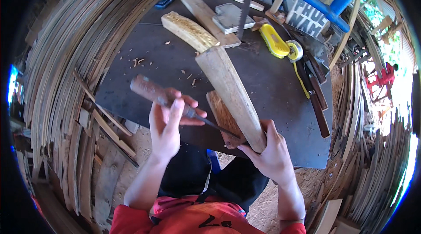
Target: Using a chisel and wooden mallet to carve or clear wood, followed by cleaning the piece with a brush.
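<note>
My left hand (166,124) is closed around a chisel (149,89) with a worn wooden handle. The dark metal shank slants down to the right, and its tip lies by the near end of a short brown wood piece (222,118). In my right hand (274,155) is the near end of a long, slightly curved wooden piece (230,89), which tilts away to the far left over the table. This long piece partly covers the short one. Whether my right fingers also touch the short piece is hard to make out.
On the dark table (289,120) are a carved wood block (188,30), a flat board (199,10), a yellow brush (272,41), a tape measure (294,50) and dark-handled tools (316,89). An upright saw blade (246,6) stands at the back. Stacked wood strips (66,72) line the left.
</note>
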Tool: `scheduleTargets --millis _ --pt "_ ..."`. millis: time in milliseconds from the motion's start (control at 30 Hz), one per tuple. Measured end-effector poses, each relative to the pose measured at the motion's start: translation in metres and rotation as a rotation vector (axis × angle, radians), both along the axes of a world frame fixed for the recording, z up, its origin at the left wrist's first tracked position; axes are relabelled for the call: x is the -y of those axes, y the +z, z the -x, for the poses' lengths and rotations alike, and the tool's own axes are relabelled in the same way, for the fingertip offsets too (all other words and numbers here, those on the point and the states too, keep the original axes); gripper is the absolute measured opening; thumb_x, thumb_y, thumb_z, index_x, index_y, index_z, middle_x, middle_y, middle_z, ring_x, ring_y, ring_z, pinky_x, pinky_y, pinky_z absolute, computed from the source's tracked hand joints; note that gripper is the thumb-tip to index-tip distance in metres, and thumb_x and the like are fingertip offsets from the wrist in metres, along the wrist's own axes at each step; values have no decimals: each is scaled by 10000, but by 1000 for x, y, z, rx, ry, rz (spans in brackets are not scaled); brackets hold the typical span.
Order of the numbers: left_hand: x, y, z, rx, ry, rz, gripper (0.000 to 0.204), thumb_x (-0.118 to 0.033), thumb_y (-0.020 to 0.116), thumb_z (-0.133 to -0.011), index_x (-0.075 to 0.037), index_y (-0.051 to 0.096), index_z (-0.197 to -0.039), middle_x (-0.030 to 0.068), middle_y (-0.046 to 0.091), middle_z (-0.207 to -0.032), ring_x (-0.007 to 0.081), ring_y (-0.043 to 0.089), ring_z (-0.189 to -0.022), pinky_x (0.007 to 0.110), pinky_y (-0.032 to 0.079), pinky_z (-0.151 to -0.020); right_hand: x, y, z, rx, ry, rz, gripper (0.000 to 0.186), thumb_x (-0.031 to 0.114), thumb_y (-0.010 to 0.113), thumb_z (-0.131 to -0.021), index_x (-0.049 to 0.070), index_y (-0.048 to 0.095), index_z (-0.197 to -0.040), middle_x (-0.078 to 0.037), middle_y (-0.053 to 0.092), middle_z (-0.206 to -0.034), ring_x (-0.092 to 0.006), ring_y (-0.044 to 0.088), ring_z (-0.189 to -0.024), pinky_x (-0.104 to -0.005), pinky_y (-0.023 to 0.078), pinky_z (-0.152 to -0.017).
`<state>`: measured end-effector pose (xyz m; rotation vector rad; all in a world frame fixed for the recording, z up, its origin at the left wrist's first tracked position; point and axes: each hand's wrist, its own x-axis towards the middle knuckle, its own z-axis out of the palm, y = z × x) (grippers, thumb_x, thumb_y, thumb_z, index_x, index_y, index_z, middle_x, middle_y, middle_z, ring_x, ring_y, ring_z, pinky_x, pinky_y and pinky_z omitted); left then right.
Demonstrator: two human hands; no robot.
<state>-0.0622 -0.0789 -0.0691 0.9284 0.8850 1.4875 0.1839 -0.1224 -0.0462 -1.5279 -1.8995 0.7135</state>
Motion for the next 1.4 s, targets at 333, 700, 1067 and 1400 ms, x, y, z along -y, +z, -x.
scheduleTargets --millis 333,700,1067,1400 --pt "-71 30 23 56 -31 -130 512 -490 363 -1096 -112 344 -1442 113 573 -875 209 610 -568 416 590 -521 -13 6 -4 -532 17 453 422 6 761 -874 -43 499 -1202 -101 673 -1013 -107 638 -603 -249 530 -474" --pt "-92 30 -43 -138 27 -276 623 -518 291 -1105 21 411 -1393 45 527 -764 88 433 -417 243 385 -325 -5 -5 -18 -741 -8 450 496 -51 701 -876 -89 461 -1309 -124 656 -1012 -106 614 -566 -232 521 -461" --pt "-91 26 -40 -148 140 -293 618 -501 313 -1107 29 408 -1409 22 477 -724 72 400 -411 227 343 -307 -4 -4 -18 -689 19 457 516 -26 743 -846 -68 494 -1296 -100 666 -1019 -100 641 -671 -223 535 -501" --pt "-89 26 -42 -155 196 -394 613 -509 330 -1104 24 410 -1397 14 476 -729 71 404 -417 226 333 -313 -3 -4 -17 -683 2 444 585 -18 746 -836 -86 472 -1348 -108 668 -1012 -108 641 -668 -223 532 -498"
